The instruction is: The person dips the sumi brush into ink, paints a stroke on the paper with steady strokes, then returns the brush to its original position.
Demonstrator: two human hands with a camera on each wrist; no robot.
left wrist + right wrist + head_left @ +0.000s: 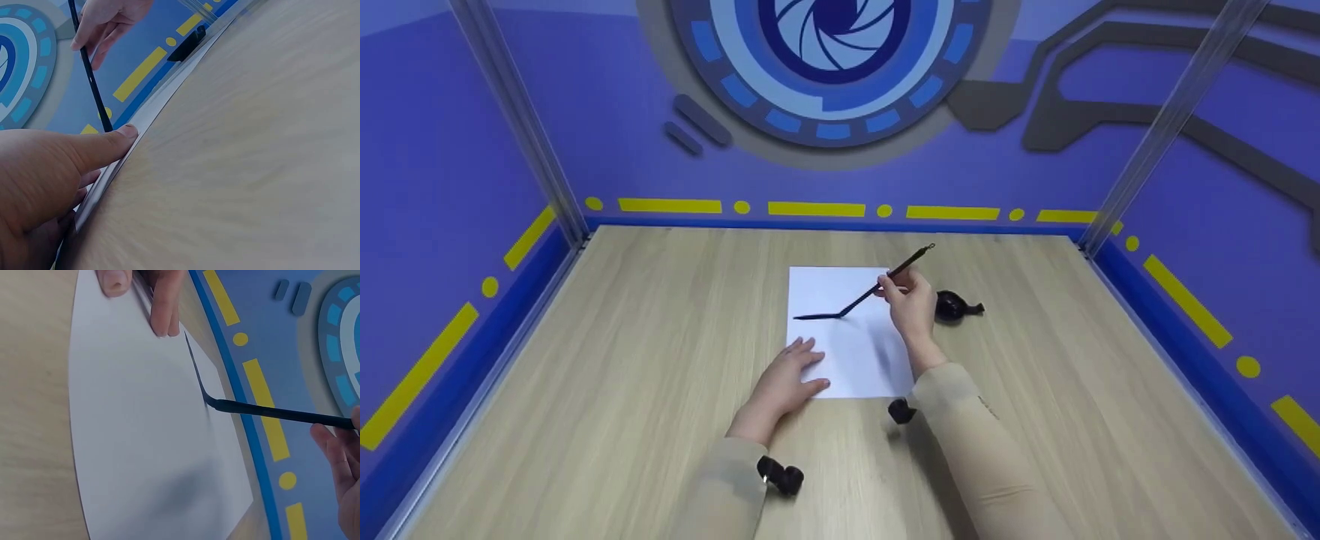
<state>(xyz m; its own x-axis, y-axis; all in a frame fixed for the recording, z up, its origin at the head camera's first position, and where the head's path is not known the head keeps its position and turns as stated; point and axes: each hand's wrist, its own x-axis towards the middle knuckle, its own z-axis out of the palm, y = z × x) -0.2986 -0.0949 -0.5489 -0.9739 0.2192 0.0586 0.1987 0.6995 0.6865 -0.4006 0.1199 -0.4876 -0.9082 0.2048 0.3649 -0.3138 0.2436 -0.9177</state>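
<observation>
A sheet of white paper (851, 360) lies on the wooden table. My left hand (789, 379) rests on its lower left edge, fingers spread and the thumb along the near edge. Above the sheet's right side, my right hand (913, 309) pinches a slim black writing brush (900, 268) around the middle of its handle. The brush slants up to the right, a small loop at its top end, its tip down at the paper. From that tip a black line (194, 363) runs leftward to near the sheet's left edge.
Just right of the right hand sits a round black dish (951, 307) with a short stub handle. Small black wrist cameras (781, 476) hang by both sleeves. Blue-purple panels (840, 180) wall in the table (622, 337) at the back and both sides.
</observation>
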